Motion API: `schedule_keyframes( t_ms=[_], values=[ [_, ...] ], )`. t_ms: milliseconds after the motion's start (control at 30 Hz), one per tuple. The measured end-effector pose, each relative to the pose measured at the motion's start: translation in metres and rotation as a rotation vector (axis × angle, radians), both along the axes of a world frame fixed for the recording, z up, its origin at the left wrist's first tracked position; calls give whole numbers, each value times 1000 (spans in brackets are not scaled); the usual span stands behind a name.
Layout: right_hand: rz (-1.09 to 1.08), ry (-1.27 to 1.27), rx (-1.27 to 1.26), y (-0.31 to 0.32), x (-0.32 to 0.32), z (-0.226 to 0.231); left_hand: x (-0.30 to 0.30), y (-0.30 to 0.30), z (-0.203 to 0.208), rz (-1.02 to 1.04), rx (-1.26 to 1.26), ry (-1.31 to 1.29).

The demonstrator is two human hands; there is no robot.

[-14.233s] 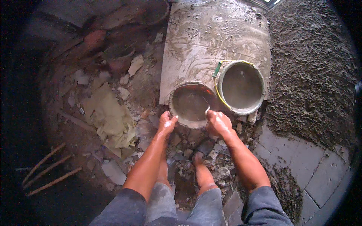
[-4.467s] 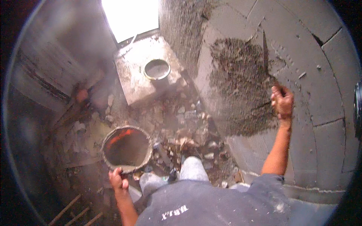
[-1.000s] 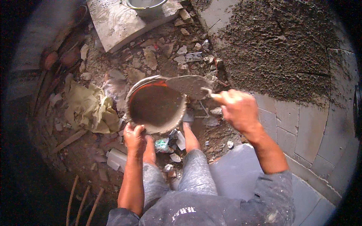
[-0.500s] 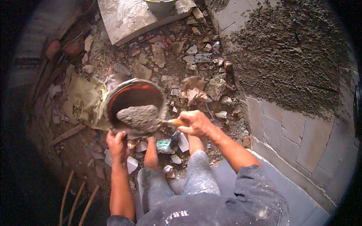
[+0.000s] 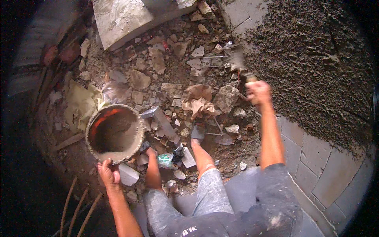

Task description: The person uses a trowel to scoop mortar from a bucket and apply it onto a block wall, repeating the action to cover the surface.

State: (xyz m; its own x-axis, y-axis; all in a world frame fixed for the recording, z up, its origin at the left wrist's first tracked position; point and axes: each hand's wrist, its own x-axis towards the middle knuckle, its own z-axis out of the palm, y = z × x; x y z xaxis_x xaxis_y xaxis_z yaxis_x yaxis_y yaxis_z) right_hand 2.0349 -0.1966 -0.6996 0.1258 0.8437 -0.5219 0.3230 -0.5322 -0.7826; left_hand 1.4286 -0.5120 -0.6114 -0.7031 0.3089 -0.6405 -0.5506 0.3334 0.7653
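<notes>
My left hand [image 5: 109, 173] grips the near rim of a round bucket [image 5: 141, 130], its mouth tipped toward me. Orange-red shows on the inner wall, and grey wet mortar [image 5: 124, 138] lies inside. Out to the right, my right hand [image 5: 259, 93] is closed round the handle of a trowel [image 5: 237, 58], whose blade is smeared by motion; whether mortar is on it I cannot tell. The trowel is close to the left edge of rough, dark wet mortar [image 5: 308, 59] spread on the wall.
Broken stone and rubble [image 5: 158, 61] cover the ground around my feet. A pale slab [image 5: 122, 23] lies at the far side. Crumpled brown paper [image 5: 199, 98] and a yellowish sheet [image 5: 79, 104] lie among debris. Bare grey blocks [image 5: 308, 148] show below the wall mortar. Several curved rods [image 5: 75, 209] stand lower left.
My right hand has swung the trowel up and right, from the bucket to the wall. My left hand has lowered the bucket toward the left. The mortar heap in its mouth looks flatter.
</notes>
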Motion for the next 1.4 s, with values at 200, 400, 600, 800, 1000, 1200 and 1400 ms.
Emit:
schedule_keyframes(
  t_ms=[200,400,600,800,1000,1200,1400],
  values=[
    [433,-538,329,8,-39,259,35,10,12,-52,27,-131],
    [1076,-947,528,-62,-231,319,45,42,51,-307,127,-194],
    [1413,-808,564,-63,-345,304,17,70,113,-400,265,-57],
    [1182,-347,392,-109,-352,232,-38,69,150,-425,181,130],
    [1014,-84,451,-130,-400,209,-103,29,129,-205,274,-36],
    [839,276,194,-86,-369,133,-130,-5,94,-88,45,145],
    [342,183,-202,32,-210,6,-105,-5,60,10,18,104]
  ],
)
